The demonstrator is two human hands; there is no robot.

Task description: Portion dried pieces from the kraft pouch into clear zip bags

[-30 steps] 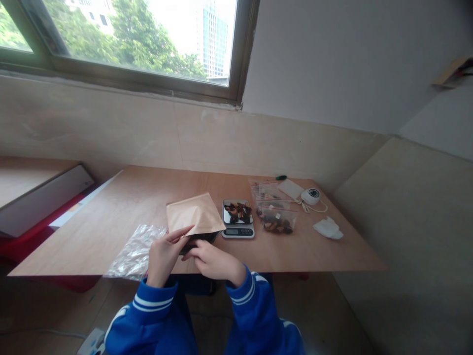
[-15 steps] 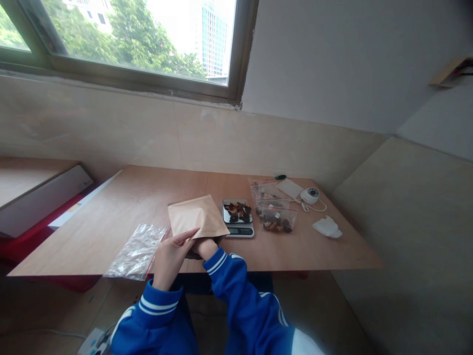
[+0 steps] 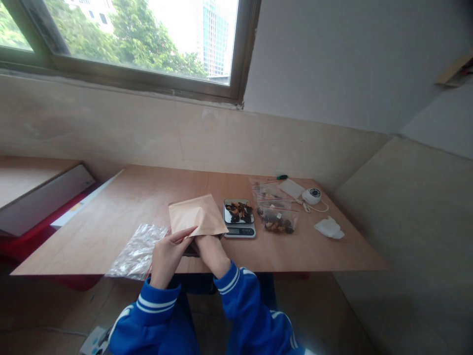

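A brown kraft paper bag (image 3: 197, 215) is tilted above the table's front edge, its mouth facing me. My left hand (image 3: 168, 256) pinches the near rim of the bag between thumb and fingers. My right hand (image 3: 210, 250) reaches into the mouth beneath the upper flap, so its fingers are hidden. Just right of the bag sits a kitchen scale (image 3: 241, 231) with dark brown dried pieces (image 3: 239, 212) on its plate. A crinkled clear zip bag (image 3: 135, 251) lies to the left, partly behind my left hand.
Several clear zip bags (image 3: 279, 222) with brown pieces lie right of the scale. Behind them are a white sheet (image 3: 291, 188), a green-handled tool (image 3: 282, 177) and a white round device (image 3: 311, 195) with a cord. A crumpled white tissue (image 3: 329, 228) lies near the table's right edge.
My right hand has pulled back slightly towards me and to the right, showing more wrist. The view has shifted a little. My left hand keeps its hold on the paper bag.
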